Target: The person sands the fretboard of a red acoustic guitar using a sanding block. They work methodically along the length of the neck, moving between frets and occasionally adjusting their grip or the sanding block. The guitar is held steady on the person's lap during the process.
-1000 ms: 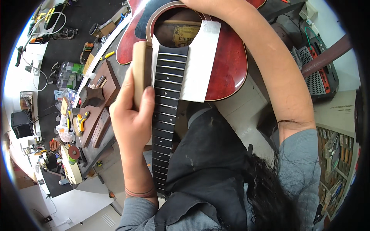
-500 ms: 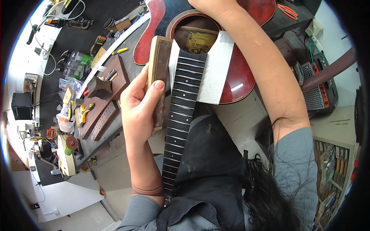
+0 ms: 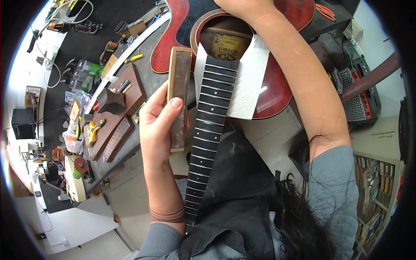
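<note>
A red acoustic guitar [image 3: 272, 100] with a dark pickguard lies with its body at the top of the view and its fretted neck [image 3: 207, 126] running down toward me. White paper sheets [image 3: 246, 82] flank the upper end of the fretboard, below the soundhole. My left hand [image 3: 158, 119] is closed around a long wooden sanding block [image 3: 179, 93], thumb across its dark, worn face. The block stands just left of the neck, apart from the frets. My right hand [image 3: 249, 8] rests at the guitar body above the soundhole; its fingers are cut off by the upper edge.
Left on the dark workbench are a brown wooden board [image 3: 132, 84], a yellow-handled tool [image 3: 96, 128], plastic bottles [image 3: 86, 71] and a small rotary disc [image 3: 80, 164]. Red-handled pliers [image 3: 325, 12] lie at upper right. A grey amplifier-like box [image 3: 359, 95] and a tool rack [image 3: 376, 186] stand right.
The guitar has shifted slightly to the right in the view. My left hand has turned the block so that more of its dark face shows, and it sits a little lower.
</note>
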Tool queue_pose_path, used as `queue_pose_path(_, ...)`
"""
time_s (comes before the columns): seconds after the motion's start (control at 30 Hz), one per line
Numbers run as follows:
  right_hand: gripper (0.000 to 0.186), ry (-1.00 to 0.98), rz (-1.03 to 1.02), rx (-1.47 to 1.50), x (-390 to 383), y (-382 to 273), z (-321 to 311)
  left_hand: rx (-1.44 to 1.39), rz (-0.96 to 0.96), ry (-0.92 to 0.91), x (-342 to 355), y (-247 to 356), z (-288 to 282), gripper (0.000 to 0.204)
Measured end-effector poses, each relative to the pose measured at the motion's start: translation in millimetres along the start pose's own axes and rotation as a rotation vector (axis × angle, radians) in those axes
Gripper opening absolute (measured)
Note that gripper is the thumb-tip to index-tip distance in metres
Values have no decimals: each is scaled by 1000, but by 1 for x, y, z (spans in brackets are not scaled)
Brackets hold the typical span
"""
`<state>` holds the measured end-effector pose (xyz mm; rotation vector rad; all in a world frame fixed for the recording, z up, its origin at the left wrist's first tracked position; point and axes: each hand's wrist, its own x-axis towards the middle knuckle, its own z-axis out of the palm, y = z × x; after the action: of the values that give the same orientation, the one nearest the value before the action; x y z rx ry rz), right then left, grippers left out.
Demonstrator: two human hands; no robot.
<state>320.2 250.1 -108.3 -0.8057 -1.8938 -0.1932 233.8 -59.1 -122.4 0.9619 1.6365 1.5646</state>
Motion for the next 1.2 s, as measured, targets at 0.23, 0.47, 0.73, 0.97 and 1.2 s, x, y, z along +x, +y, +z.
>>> queue_pose_path(0.23, 52, -37, 39, -16, 0, 0, -7, -91, -11, -74, 7, -1, 5, 57)
queue_pose_path(0.47, 53, -69, 44, -56, 3, -2, -2, 183, 87, 25, -1, 8, 18, 52)
queue_pose_path(0.73, 53, -86, 62, -51, 1, 3, -12, 581, 191, 131, 5, 4, 36, 53)
queue_pose_path(0.97, 51, -76, 52, -40, 0, 2, -9, 628, 241, 92, 2, 4, 34, 63)
queue_pose_path(1.2, 49, -18, 31, 2, 2, 2, -1, 887, 506, 17, -3, -5, 17, 68)
